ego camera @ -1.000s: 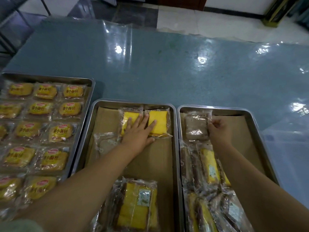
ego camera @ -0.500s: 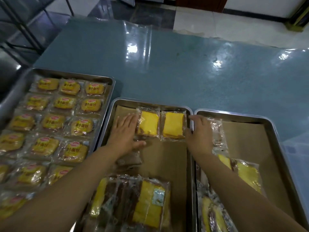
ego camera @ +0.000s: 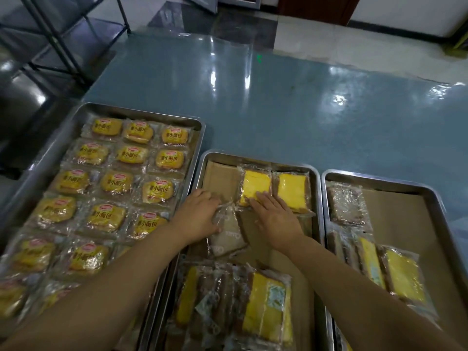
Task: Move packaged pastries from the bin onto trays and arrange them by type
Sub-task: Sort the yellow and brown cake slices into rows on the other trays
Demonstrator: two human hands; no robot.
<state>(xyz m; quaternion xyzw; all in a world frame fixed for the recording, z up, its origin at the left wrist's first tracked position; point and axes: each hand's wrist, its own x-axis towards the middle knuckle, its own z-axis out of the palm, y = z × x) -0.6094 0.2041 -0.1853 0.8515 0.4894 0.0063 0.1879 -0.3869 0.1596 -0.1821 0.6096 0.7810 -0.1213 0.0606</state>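
Three steel trays sit side by side on a blue table. In the paper-lined middle tray (ego camera: 255, 159), two yellow cake packs lie at the far end. My right hand (ego camera: 274, 217) presses flat fingers on the near edge of the left yellow cake (ego camera: 255, 184); the other yellow cake (ego camera: 292, 191) lies just to its right. My left hand (ego camera: 198, 214) grips the clear wrapper of a pale brown pastry (ego camera: 228, 235) lying left of the yellow ones. A loose heap of mixed yellow and brown packs (ego camera: 238, 305) fills the tray's near end.
The left tray (ego camera: 141, 113) holds rows of round yellow bun packs (ego camera: 126, 182). The right tray (ego camera: 379, 179) has a brown pastry (ego camera: 348, 205) at its far left corner and mixed packs (ego camera: 395, 274) nearer me. A metal rack (ego camera: 58, 39) stands at the far left.
My right hand moved left from the tray rim onto the left yellow cake. My left hand drew back toward me and took hold of the pale brown pastry.
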